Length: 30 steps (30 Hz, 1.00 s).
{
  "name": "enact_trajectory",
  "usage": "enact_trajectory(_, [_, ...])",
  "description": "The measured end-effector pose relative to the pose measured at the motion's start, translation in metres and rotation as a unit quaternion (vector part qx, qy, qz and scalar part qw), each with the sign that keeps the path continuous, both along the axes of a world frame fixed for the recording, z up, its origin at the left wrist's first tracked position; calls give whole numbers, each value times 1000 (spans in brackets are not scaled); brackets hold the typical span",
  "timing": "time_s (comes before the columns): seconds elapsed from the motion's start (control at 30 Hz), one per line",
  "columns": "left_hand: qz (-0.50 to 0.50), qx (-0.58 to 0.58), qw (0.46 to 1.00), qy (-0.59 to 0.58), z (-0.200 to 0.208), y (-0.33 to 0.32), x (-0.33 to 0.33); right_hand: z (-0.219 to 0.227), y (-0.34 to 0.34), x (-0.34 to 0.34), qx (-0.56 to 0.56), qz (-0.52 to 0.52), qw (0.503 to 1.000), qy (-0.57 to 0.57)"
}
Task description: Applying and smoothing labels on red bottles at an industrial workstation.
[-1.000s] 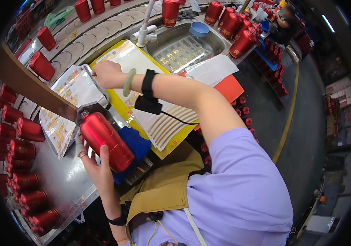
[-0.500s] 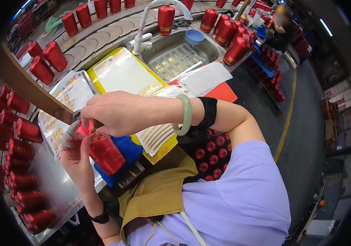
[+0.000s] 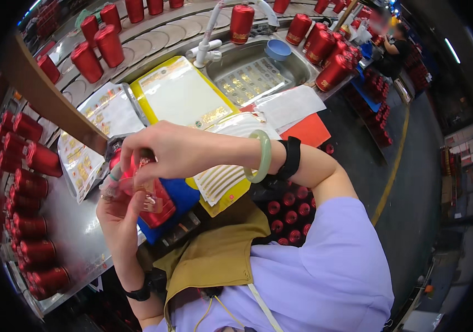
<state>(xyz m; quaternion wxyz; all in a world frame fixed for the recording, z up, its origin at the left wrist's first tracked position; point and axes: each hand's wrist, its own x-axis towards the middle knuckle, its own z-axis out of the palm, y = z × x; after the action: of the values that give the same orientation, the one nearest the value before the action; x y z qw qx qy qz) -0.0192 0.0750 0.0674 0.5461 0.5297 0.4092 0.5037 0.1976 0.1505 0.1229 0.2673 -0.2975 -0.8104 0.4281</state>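
Note:
A red metallic bottle (image 3: 164, 214) lies tilted on a blue cloth (image 3: 180, 193) in front of me, its upper end covered by my hands. My left hand (image 3: 119, 213) is curled at the bottle's left side, thumb raised, fingers partly hidden. Over the bottle, beside that thumb, is a small transparent decal (image 3: 151, 202) with gold marks. From above, my right hand (image 3: 164, 145) reaches across with thumb and forefinger pinched at clear, gold-marked film; the exact edge it grips is hard to make out.
Decal sheets (image 3: 95, 119) and a yellow board (image 3: 153, 113) lie ahead, beside a sink (image 3: 297, 69) with a tap (image 3: 209, 41). A brown bar (image 3: 54, 94) slants at left. Red bottles (image 3: 32, 227) crowd the left; more stand along the conveyor (image 3: 162, 41). Another person (image 3: 394, 52) works far right.
The view has shifted slightly left. My right hand has turned, its fingers now pinched lower by the bottle. The gold-marked transparent decal now shows over the bottle near my left thumb.

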Motion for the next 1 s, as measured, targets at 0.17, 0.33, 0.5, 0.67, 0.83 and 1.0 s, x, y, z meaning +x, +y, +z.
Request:
enact_trajectory(0.17, [58, -2, 993, -106, 0, -9, 15, -38, -2, -8, -157, -177, 947, 218])
enact_trajectory(0.33, [47, 30, 996, -65, 0, -7, 14, -31, -31, -17, -261, -161, 941, 144])
enact_trajectory(0.5, [141, 94, 985, 15, -17, -7, 4, -43, -11, -17, -154, -185, 957, 162])
enact_trajectory(0.67, [177, -50, 977, 104, -43, -8, -3, -27, -6, -13, 15, -217, 975, 48])
enact_trajectory(0.83, [46, -101, 990, -88, -49, 3, -15, -7, -12, -6, 48, -212, 976, -2])
enact_trajectory(1.0, [85, -23, 968, 234, -62, 7, -14, -3, -24, -10, 9, -167, 986, 23])
